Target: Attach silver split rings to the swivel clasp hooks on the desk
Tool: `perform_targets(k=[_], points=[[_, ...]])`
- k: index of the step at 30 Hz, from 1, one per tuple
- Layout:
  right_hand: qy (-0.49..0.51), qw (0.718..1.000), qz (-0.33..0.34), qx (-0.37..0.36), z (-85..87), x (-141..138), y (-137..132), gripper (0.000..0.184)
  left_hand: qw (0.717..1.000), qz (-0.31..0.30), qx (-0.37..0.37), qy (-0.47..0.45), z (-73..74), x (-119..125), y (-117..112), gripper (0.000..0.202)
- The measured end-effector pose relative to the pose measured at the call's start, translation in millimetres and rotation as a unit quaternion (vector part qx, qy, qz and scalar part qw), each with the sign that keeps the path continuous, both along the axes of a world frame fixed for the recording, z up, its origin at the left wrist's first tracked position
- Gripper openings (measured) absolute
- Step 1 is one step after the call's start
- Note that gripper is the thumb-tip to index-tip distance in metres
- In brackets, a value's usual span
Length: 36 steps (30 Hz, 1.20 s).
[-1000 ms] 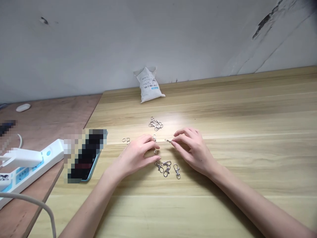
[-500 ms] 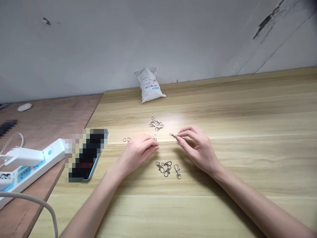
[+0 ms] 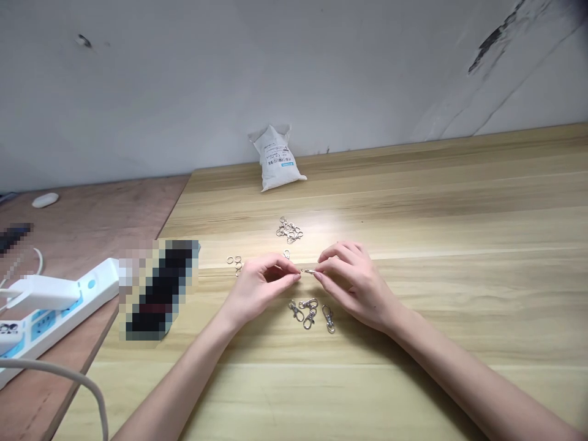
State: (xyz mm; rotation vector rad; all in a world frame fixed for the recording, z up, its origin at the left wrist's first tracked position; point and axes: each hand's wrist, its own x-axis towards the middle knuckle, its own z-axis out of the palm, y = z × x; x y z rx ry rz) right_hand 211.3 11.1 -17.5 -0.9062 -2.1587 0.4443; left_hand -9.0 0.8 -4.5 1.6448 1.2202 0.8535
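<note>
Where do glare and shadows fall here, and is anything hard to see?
Head view: pale glare on the wooden table beside the clasp pile; head view: soft shadow below the right hand; head view: coarse squares hide most of the phone.

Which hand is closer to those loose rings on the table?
Left. The left hand is close beside the loose rings; the right hand is farther right, holding a metal clasp.

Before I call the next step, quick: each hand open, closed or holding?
Left hand: pinched closed; whether it holds anything is too small to tell.
Right hand: closed, holding a clip.
</note>
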Motion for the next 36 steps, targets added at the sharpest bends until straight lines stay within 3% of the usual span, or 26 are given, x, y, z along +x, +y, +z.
perform_targets(k=[9, 17, 25, 31, 36], points=[[-0.007, 1.000, 0.000, 0.005, -0.5, 0.2, -0.2, 0.008, 0.996, 0.041, 0.051, 0.068, 2.4, 1.4, -0.6, 0.009], [-0.010, 1.000, -0.001, 0.000, -2.1, 0.3, 0.7, 0.010, 0.998, 0.036, 0.025, 0.044, 4.9, 6.1, -4.0, 0.013], [-0.009, 1.000, -0.003, 0.000, 0.0, 0.3, 0.0, 0.011, 0.976, 0.037, 0.160, 0.145, 8.0, 2.0, -1.3, 0.007], [-0.011, 1.000, -0.003, -0.001, 0.2, 0.4, 0.3, 0.010, 0.982, 0.047, 0.136, 0.119, 5.6, 2.4, -1.9, 0.005], [-0.010, 1.000, 0.000, -0.002, 1.4, 0.2, 0.1, 0.011, 0.989, 0.022, 0.114, 0.094, 4.7, 2.3, -1.6, 0.007]])
